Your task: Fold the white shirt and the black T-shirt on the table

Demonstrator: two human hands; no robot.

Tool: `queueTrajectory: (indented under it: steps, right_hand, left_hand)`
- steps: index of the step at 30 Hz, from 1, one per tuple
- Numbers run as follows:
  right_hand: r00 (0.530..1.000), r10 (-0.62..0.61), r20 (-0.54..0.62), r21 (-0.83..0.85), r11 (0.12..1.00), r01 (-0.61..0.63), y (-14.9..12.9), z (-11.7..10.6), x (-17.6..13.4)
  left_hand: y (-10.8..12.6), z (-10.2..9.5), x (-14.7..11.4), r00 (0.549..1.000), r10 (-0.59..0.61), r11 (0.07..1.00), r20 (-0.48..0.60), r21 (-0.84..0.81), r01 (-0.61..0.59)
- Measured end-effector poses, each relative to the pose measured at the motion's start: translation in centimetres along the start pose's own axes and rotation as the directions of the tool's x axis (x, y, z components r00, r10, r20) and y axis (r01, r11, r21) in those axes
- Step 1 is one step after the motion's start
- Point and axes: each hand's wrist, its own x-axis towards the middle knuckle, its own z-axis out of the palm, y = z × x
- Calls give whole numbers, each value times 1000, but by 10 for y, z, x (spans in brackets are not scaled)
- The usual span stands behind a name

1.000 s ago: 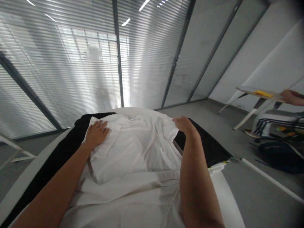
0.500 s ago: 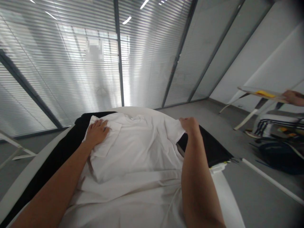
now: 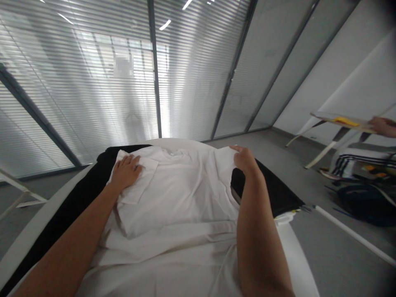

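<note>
A white T-shirt [image 3: 179, 194] lies spread over the table before me, its collar at the far side and creases across its lower part. My left hand [image 3: 126, 171] rests flat on the left sleeve, fingers spread. At the other side, my right hand [image 3: 245, 159] is closed on the edge of the right sleeve [image 3: 224, 159]; the thumb side is partly hidden. Dark cloth [image 3: 267, 183] lies beneath my right forearm, and more black cloth [image 3: 71, 198] runs along the left of the shirt.
The white table [image 3: 298, 251] has a rounded edge. White bundled material [image 3: 284, 218] sticks out under the dark cloth, near a white pole [image 3: 352, 233]. Right, another person's hand [image 3: 383, 126] is at a second table [image 3: 321, 117]; a dark bag [image 3: 365, 202] sits on the floor. Blinds [image 3: 192, 82] cover the glass wall ahead.
My right hand has shifted slightly away from me and to the left, carrying the sleeve edge with it; the sleeve now sits folded further inward. My left hand stays in place.
</note>
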Motion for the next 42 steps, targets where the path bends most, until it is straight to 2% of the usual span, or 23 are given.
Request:
queueTrajectory:
  steps: [4, 8, 13, 16, 20, 23, 25, 27, 29, 30, 31, 33, 37, 39, 42]
  right_hand:
    - [990, 36, -135, 153, 988, -15, 4, -11, 1]
    - [968, 104, -230, 168, 984, -66, 9, -20, -1]
    - [974, 99, -204, 142, 987, -70, 15, -26, -2]
    - [987, -57, -148, 120, 990, 75, 9, -28, -5]
    - [957, -290, 3, 64, 955, 289, -19, -25, -16]
    - [892, -383, 238, 1, 919, 394, -46, -15, -31]
    - [837, -370, 403, -34, 908, 417, -63, -7, -42]
    - [771, -300, 561, -55, 916, 397, -78, 1, -52]
    - [710, -251, 658, -74, 917, 393, -90, 10, -59]
    - [701, -248, 669, -96, 906, 412, -95, 14, -62]
    - [708, -247, 662, -132, 891, 434, -99, 18, -64]
    - [753, -226, 618, -236, 860, 453, -106, 28, -69]
    - [875, -82, 477, -488, 803, 341, -115, 50, -82]
    - [918, -96, 385, -573, 755, 319, -119, 63, -88]
    - [934, -166, 317, -581, 744, 330, -120, 80, -93]
  left_hand:
    - [-1, 2, 0, 1000, 12, 1000, -21, -4, -12]
    - [-4, 5, 1, 1000, 17, 1000, -14, 1, -17]
    - [-4, 5, 1, 1000, 13, 1000, -17, 1, -13]
    - [-3, 4, 1, 1000, 14, 1000, -25, 0, -14]
    - [-2, 3, 1, 999, 19, 1000, -38, -4, -19]
    - [-2, 4, 1, 999, 20, 1000, -37, -7, -20]
    - [-2, 4, 1, 999, 21, 1000, -43, -8, -21]
    - [-3, 6, 1, 998, 23, 1000, -54, -7, -23]
    - [-4, 7, 1, 998, 26, 1000, -64, -9, -26]
    - [-4, 7, 1, 997, 28, 1000, -65, -10, -28]
    - [-4, 7, 1, 997, 29, 999, -65, -11, -30]
    - [-4, 7, 1, 998, 32, 999, -59, -8, -32]
    - [-4, 6, 1, 998, 38, 999, -53, 4, -37]
    - [-3, 5, 1, 998, 33, 999, -48, 4, -33]
    - [-3, 4, 1, 999, 22, 1000, -30, 4, -22]
